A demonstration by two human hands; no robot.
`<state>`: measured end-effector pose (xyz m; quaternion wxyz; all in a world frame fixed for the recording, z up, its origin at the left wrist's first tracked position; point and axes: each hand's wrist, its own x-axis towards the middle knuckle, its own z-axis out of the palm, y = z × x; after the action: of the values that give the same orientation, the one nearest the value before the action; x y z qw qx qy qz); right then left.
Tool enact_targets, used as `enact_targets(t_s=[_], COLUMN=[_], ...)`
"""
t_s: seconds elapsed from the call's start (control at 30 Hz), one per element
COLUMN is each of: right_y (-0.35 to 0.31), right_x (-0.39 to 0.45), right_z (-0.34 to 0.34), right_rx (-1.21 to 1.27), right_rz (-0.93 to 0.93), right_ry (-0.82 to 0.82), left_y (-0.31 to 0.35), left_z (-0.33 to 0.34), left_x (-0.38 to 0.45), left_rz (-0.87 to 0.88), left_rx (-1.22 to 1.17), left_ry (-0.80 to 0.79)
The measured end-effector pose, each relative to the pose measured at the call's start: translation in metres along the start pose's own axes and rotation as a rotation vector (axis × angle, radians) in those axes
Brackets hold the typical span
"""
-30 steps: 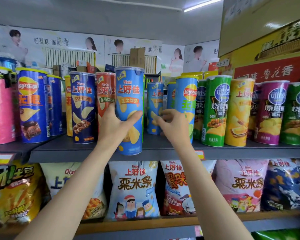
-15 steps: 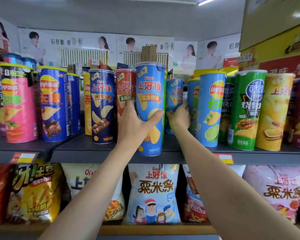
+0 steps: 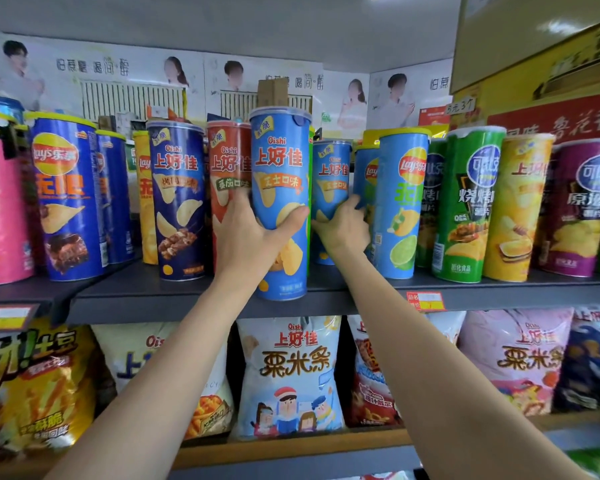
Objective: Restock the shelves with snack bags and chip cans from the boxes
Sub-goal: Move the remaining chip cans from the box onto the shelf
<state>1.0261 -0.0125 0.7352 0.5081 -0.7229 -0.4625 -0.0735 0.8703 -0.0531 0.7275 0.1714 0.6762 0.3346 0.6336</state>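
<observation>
Both bare forearms raised forward and upward, left hand (image 3: pixel 253 233) curled in a firm grip with thumb spread wide, right hand (image 3: pixel 343 230) reaching further in, fingers curled

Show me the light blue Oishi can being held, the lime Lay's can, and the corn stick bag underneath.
light blue Oishi can (image 3: pixel 278 161), head view, upper label
lime Lay's can (image 3: pixel 400 209), head view, front label
corn stick bag (image 3: pixel 291 368), head view, front middle

Right hand (image 3: pixel 342 230) fingers hidden behind light blue can (image 3: pixel 330 188); pink can (image 3: pixel 0 216) cut by left edge.
</observation>
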Motion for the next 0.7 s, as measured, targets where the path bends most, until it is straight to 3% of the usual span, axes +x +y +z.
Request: enact_targets(t_s=[0.27,0.33,0.4,0.47,0.5,0.6,0.7], right_y=[-0.008,-0.006,0.003,0.016,0.023,0.041,0.052], right_x=[-0.018,-0.032,-0.043,-0.047,-0.046,-0.044,-0.042], right_z=[-0.016,-0.031,-0.047,-0.063,-0.071,-0.074,-0.067], right_rx=[-0.076,-0.088,-0.053,-0.022,-0.053,-0.223,-0.11], right_rz=[-0.06,-0.193,-0.391,-0.42,-0.363,-0.163,-0.022], right_ry=[0.006,0.126,0.39,0.618,0.626,0.402,0.232], left_y=[0.003,0.004,0.005,0.006,0.006,0.008,0.013], left_z=[0.001,0.002,0.003,0.003,0.005,0.007,0.009], left_x=[0.0,-0.001,-0.001,-0.002,-0.002,-0.003,-0.005], left_rz=[-0.02,-0.015,-0.012,-0.012,-0.012,-0.028,-0.038], left_rx=[0.012,0.025,0.031,0.038,0.036,0.014,0.025], left_ry=[-0.01,0.005,0.018,0.026,0.026,0.016,0.02])
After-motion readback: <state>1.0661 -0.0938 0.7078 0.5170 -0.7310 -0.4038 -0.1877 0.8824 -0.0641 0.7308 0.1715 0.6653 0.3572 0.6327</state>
